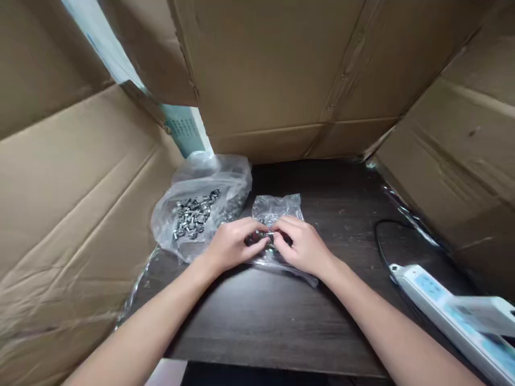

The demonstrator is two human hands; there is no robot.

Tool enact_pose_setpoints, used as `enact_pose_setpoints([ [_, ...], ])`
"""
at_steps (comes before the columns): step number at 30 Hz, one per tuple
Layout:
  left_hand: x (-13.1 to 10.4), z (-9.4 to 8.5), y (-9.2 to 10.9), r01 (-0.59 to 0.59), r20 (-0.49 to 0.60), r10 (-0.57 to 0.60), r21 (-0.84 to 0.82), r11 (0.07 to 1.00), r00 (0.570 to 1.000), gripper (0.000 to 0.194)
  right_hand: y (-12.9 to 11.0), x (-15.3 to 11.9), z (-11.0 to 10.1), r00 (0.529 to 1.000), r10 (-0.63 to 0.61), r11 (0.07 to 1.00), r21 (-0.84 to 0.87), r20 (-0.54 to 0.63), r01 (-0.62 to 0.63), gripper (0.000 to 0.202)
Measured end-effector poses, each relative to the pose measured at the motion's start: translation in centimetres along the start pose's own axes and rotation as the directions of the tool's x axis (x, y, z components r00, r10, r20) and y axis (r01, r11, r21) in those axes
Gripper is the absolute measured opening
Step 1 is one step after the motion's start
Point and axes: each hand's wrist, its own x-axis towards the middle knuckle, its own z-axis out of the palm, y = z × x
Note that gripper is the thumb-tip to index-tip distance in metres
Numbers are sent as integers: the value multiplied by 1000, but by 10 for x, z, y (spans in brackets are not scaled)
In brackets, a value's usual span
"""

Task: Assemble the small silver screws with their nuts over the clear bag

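My left hand (233, 242) and my right hand (302, 244) meet over a small clear plastic bag (277, 205) on the dark table. The fingers of both hands are curled, with thumbs and fingertips close around small metal parts (271, 236) between them. Exactly which part each hand grips is too small to tell. Left of my left hand, a larger clear plastic bag (231, 167) lies open with many silvery screws (195, 215) inside.
Cardboard walls (273, 69) enclose the dark wooden table (257, 321) at the back and both sides. On the right lies a white power strip (446, 311), with a black cable (380, 246) beside it. A pale green printed item (184, 128) shows through a gap at the back left.
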Motion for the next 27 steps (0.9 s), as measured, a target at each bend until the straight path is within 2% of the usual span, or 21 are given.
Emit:
enact_pose_setpoints([
  [8,0,2,4,-3,23,2,6,1000,1000,13,-4,-2,-1,1000,12,1000,-9,16,-12,14],
  [16,0,2,5,-61,3,61,82,995,998,14,-4,-2,0,1000,24,999,-37,20,-23,16],
  [27,1,2,6,-66,-2,67,124,990,998,13,-7,-2,0,1000,21,999,-48,14,-20,15],
])
